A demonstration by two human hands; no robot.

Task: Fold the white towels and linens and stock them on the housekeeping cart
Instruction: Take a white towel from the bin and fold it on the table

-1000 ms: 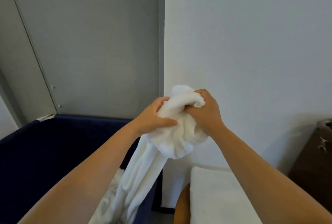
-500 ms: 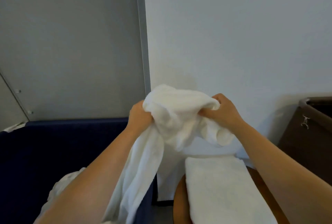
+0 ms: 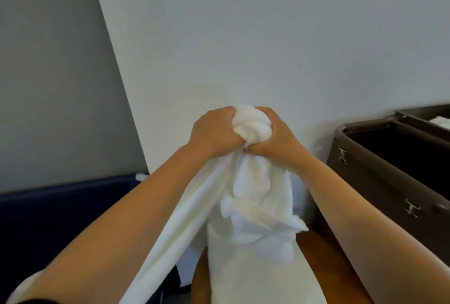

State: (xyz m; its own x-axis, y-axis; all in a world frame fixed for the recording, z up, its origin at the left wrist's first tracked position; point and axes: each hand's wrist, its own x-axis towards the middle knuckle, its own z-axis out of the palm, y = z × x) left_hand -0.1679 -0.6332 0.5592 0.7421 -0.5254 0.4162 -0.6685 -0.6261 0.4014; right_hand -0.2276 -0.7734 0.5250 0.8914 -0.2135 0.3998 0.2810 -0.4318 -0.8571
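Observation:
A crumpled white towel (image 3: 246,196) hangs in front of me at chest height. My left hand (image 3: 211,133) and my right hand (image 3: 275,138) grip its bunched top side by side, knuckles nearly touching. The loose cloth trails down and to the left, over my left forearm. Below it a folded white towel (image 3: 263,277) lies on a round wooden table (image 3: 323,250). The dark brown housekeeping cart (image 3: 384,181) stands at the right, with a bit of white linen (image 3: 440,121) in its far compartment.
A navy fabric laundry bin (image 3: 60,216) fills the lower left. A white wall (image 3: 243,35) rises close behind my hands, with a grey panel (image 3: 48,72) to its left. The cart's near compartment looks dark inside.
My hands have come together from spread apart and now bunch the towel's top between them. The view has swung right, so the cart shows more and the towel hangs over the table.

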